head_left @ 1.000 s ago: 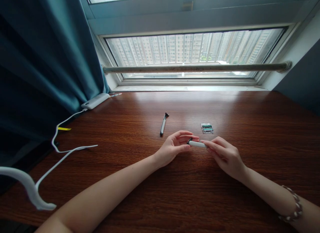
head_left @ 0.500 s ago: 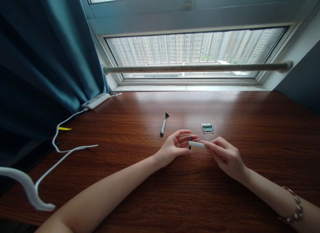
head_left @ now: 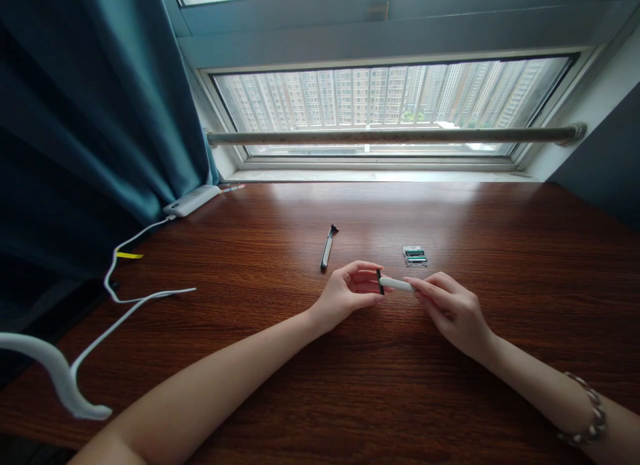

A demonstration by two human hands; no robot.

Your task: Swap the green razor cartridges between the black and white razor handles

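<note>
A razor with a white handle (head_left: 398, 285) is held between my two hands above the table. My right hand (head_left: 456, 313) pinches the far end of the handle with thumb and fingertips. The razor's black head (head_left: 381, 282) stands crosswise at the other end, its two ends between the thumb and index finger of my left hand (head_left: 345, 293). A second razor (head_left: 327, 248), grey and black, lies on the table beyond my left hand. A clear case (head_left: 415, 255) with green-striped blade cartridges lies beyond my right hand.
The brown wooden table (head_left: 280, 398) reaches to a window with a metal bar (head_left: 390, 137). At the left are a white power strip (head_left: 193, 201), a white cable (head_left: 107, 268), a yellow strip (head_left: 129, 256), a curved white object (head_left: 60, 378) and a blue curtain (head_left: 100, 105).
The razor has turned so that its black head shows more fully, and the handle slants differently. My left thumb and index finger now sit at the head's two ends.
</note>
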